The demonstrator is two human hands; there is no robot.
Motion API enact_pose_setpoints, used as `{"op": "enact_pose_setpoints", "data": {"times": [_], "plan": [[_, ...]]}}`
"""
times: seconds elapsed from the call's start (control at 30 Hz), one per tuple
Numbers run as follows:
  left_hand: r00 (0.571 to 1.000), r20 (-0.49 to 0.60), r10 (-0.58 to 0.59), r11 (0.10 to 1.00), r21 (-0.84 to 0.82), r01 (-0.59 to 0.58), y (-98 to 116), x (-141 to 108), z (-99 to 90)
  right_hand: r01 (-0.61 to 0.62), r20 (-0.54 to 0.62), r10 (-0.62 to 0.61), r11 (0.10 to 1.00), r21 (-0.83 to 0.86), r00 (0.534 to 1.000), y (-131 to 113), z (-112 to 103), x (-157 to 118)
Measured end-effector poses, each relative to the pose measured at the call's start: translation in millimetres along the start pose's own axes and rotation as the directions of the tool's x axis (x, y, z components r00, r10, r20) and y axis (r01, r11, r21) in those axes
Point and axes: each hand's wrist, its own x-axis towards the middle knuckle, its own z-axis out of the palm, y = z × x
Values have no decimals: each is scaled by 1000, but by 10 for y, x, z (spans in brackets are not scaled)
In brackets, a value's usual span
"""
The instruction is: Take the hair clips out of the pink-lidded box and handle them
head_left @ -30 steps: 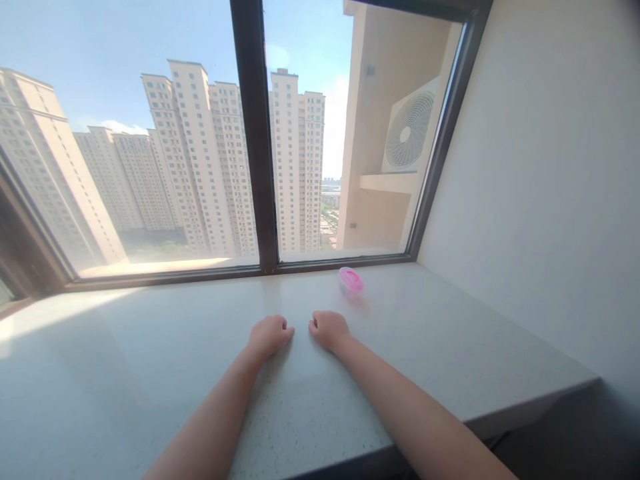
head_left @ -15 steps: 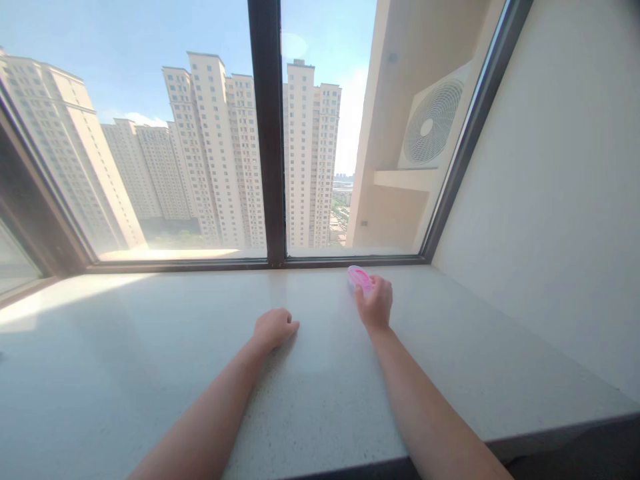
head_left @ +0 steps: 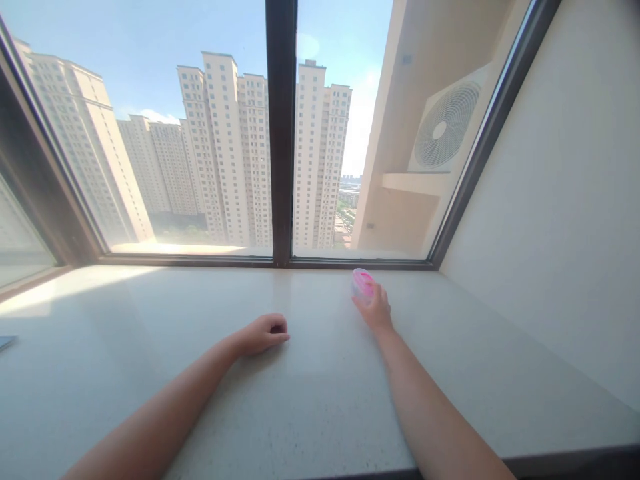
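Pink container [head_left: 360, 285] (right hand [head_left: 379, 311] gripping), window [head_left: 283, 167] behind

We read this as a home, looks like a high-rise flat, at a bay window. Cues we see: deep speckled stone windowsill [head_left: 320, 393], dark window frame [head_left: 283, 133], plain white wall [head_left: 570, 213]. Outside, seen from high up: residential towers [head_left: 220, 147] with rows of small windows, plus an air-conditioner outdoor unit [head_left: 445, 127] on a ledge [head_left: 415, 183].
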Motion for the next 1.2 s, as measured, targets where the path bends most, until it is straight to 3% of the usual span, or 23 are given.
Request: {"op": "enact_pose_setpoints", "data": {"times": [0.1, 0.23, 0.4, 0.47, 0.57, 0.63, 0.73, 0.83, 0.93, 1.03, 1.2], "plan": [[994, -75, 76, 978, -187, -89, -43, -45, 43, -18, -26, 19, 1000, 20, 999, 17, -36, 12], [993, -102, 51, 975, -212, -72, -40, 13, 64, -36, -84, 38, 999, 26, 996, 21, -80, 26], [992, -115, 57, 975, -207, -80, -51, 54, 74, 6, -95, 9, 987, 158, 995, -64, -173, -17], [989, -136, 55, 978, -193, -81, -40, 50, 98, 15, -64, -1, 978, 208, 998, -155, -223, -71], [975, -211, 76, 984, -143, -107, 20, 28, 131, -35, 127, -2, 957, 289, 992, -351, -272, -190], [927, -329, 183, 980, -13, -198, 89, 2, 124, -44, 269, -71, 916, 399, 961, -502, -272, -281], [787, -491, 373, 925, 263, -274, 210, -55, 70, -45, 400, -209, 841, 539, 892, -720, -230, -413], [688, -484, 540, 822, 480, -307, 308, -110, 25, -74, 489, -317, 776, 627, 813, -880, -179, -514], [643, -403, 651, 725, 583, -368, 351, -132, 38, -212, 564, -387, 656, 725, 730, -965, -165, -565], [605, -344, 718, 657, 619, -429, 358, -114, 79, -326, 601, -412, 564, 758, 685, -991, -204, -565], [539, -369, 757, 629, 633, -451, 348, -84, 105, -451, 652, -456, 477, 754, 606, -995, -290, -518]]}}
